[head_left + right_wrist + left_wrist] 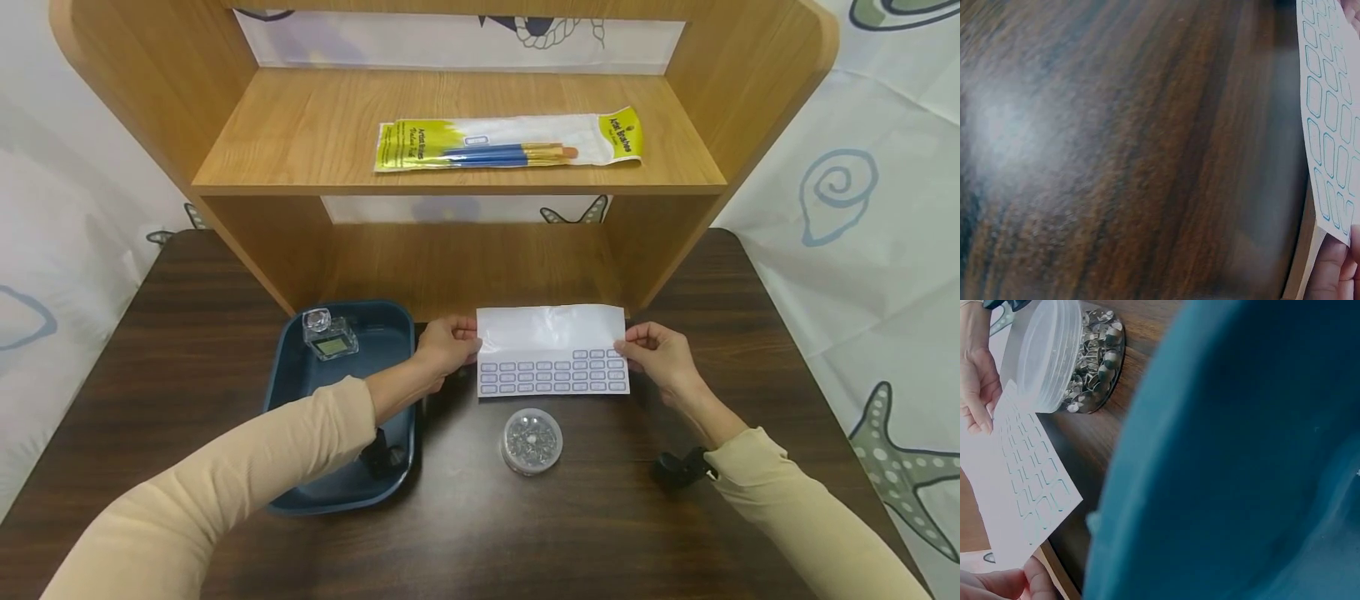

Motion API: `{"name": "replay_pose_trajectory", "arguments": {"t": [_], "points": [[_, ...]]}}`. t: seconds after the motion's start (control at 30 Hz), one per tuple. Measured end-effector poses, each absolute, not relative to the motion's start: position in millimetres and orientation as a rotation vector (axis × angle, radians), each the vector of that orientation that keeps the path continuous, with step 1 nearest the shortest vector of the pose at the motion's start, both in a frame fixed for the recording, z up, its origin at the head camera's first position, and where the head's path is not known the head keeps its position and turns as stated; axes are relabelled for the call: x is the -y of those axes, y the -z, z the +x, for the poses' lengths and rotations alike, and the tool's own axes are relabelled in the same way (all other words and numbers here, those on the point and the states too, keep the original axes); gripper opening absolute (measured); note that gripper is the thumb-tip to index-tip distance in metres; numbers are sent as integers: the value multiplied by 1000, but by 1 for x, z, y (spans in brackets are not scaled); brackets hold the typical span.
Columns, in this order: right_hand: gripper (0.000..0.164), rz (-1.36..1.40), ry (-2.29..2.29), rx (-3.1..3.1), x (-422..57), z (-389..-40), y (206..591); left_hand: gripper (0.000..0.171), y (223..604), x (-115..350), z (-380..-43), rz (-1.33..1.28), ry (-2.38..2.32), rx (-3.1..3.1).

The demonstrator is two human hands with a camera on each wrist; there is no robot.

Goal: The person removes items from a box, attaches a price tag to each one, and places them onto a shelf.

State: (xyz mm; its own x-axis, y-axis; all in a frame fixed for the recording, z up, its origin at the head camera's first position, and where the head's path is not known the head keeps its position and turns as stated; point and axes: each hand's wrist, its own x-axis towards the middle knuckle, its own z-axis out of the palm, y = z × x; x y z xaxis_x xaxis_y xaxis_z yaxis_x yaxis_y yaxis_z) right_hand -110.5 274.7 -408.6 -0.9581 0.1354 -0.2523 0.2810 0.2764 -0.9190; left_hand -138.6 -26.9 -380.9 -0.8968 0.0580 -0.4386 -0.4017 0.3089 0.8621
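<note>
I see the label sheet [551, 333] at twelve o'clock from the jar [531, 442], its long axis from nine to three: the left hand [448, 346] pinches its nine-o'clock edge, the right hand [663, 360] its three-o'clock edge (neither hand is nearer).

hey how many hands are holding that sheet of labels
2. The left hand pinches the label sheet at its left edge, and the right hand pinches its right edge. No other hand shows.
</note>
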Motion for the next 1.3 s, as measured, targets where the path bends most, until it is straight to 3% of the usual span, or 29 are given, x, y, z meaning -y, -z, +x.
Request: {"name": "replay_pose_trajectory", "arguments": {"t": [0.43, 0.73, 1.0, 1.3], "points": [[10, 390, 1890, -2187, -274, -111, 404, 37, 378, 37, -138, -304, -1678, -2179], [25, 427, 2020, -1957, -275, -108, 398, 40, 376, 37, -139, -318, -1758, -2149], [20, 446, 2034, -1925, -272, -106, 394, 46, 373, 36, -137, -266, -1770, -2270], [19, 451, 2047, -1950, -269, -105, 391, 31, 363, 24, -129, -14, -1776, -2633]]}}
